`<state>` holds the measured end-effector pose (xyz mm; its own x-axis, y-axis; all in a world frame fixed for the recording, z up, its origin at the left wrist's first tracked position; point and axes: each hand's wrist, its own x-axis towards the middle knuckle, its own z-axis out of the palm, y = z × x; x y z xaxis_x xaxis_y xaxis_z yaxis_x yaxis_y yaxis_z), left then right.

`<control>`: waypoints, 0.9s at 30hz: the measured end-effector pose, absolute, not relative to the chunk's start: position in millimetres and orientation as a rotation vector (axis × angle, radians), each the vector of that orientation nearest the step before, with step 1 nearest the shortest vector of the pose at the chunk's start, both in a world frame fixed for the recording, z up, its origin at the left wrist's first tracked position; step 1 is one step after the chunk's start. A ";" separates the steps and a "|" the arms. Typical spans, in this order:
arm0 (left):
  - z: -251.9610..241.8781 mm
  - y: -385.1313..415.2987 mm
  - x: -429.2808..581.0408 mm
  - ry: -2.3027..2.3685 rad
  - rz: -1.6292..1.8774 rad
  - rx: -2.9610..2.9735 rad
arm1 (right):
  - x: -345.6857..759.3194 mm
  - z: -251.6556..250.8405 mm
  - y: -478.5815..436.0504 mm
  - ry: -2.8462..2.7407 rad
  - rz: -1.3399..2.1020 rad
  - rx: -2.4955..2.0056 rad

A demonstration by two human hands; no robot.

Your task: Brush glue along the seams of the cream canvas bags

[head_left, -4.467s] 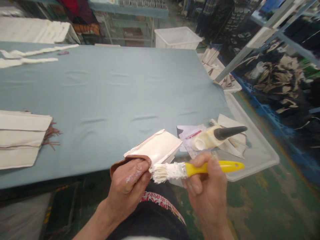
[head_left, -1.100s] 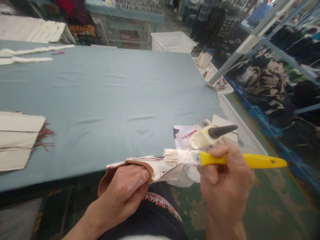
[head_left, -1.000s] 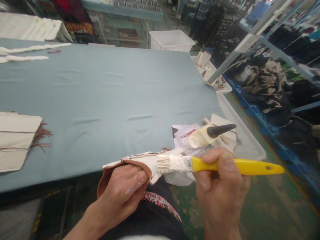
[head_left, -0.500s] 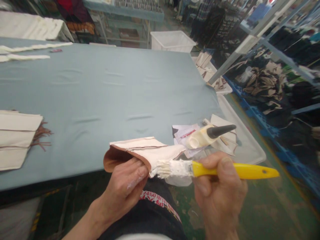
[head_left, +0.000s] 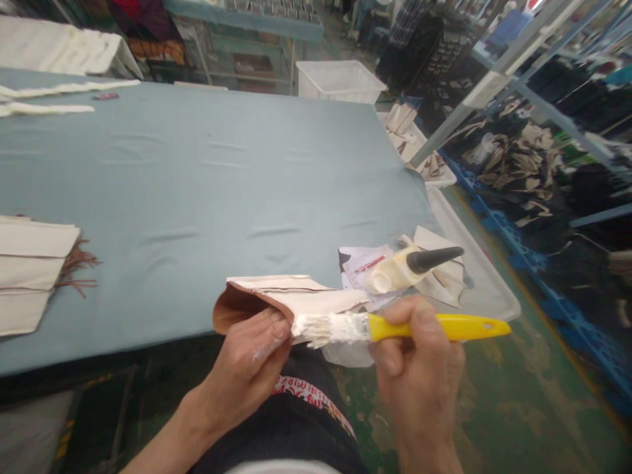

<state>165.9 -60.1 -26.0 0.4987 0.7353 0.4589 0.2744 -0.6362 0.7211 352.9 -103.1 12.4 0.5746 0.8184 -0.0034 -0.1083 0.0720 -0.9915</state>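
Observation:
My left hand (head_left: 251, 352) grips the near edge of a cream fabric pouch (head_left: 316, 299) with a brown lining, its fingers partly inside the gaping mouth. White smears mark the thumb side of that hand. In my right hand (head_left: 419, 355) is a paintbrush (head_left: 444, 327) with a yellow handle, held closed between thumb and fingers. Thick white paste coats the bristles, which lie against the pouch's near edge beside my left fingertips. Just beyond the brush, a whitish bottle (head_left: 392, 271) with a dark tapered nozzle lies over printed papers.
A blue-grey cloth covers the table (head_left: 237, 191). Stacked cream pieces (head_left: 34, 270) with brown strands lie at left. A white tray (head_left: 488, 296) sits off the right edge, a white bin (head_left: 340, 82) behind the table. A metal rack post (head_left: 459, 118) slants up at right.
My right hand has brought the brush leftward, so its bristles now overlap the pouch edge near my left fingers. The pouch's open end has shifted slightly right.

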 end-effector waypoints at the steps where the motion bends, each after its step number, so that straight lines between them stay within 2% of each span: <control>1: -26.2 -60.5 165.9 0.883 1.019 2.116 | 356.7 11.6 -100.3 -0.652 0.743 -1.329; 6: -12.0 -52.6 166.5 1.170 0.732 1.606 | 368.4 5.9 -85.7 -0.605 0.681 -1.232; 13: 2.7 -41.1 161.9 0.853 0.521 0.922 | 359.8 7.2 -83.1 -0.835 0.660 -1.080; 21: -8.4 -52.1 162.7 0.779 0.523 0.663 | 364.9 -11.6 -77.6 -1.219 0.624 -1.017; 27: -0.7 -50.3 164.0 0.806 0.534 0.527 | 364.7 -19.2 -83.3 -1.225 0.448 -1.006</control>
